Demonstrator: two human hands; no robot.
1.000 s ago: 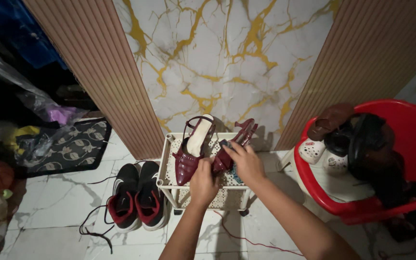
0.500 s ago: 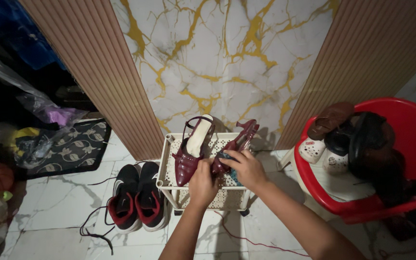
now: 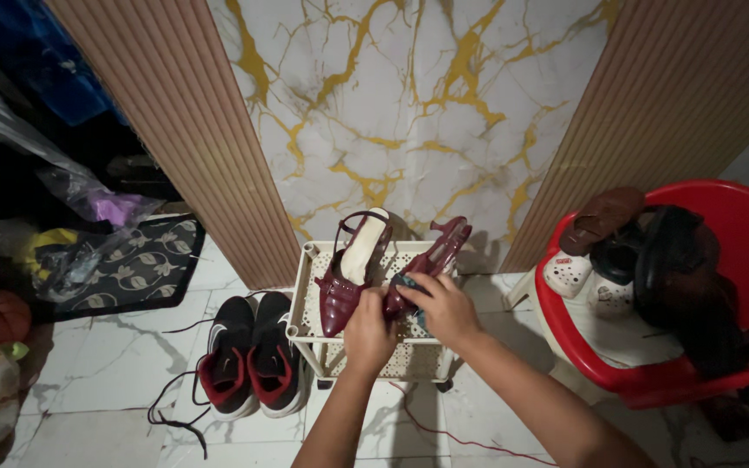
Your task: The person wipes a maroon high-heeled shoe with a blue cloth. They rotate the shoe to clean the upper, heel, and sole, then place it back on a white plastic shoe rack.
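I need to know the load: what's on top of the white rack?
Two maroon heels lie on the rack. Both hands work the right heel with a dark cloth, covering its toe.

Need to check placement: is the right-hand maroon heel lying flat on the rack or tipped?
Tipped. The right maroon heel slants with its heel end raised toward the wall, gripped by both hands, left hand and right hand, over the white rack.

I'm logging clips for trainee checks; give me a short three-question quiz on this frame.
1. True or false: both hands, left hand and right hand, are on the tilted dark red slingback heel.
2. Where does the other dark red pointed heel lie? A) cream perforated plastic rack B) red plastic tub
3. What stands on the floor left of the rack?

Key: 1 true; 2 A; 3 the black and red sneakers.
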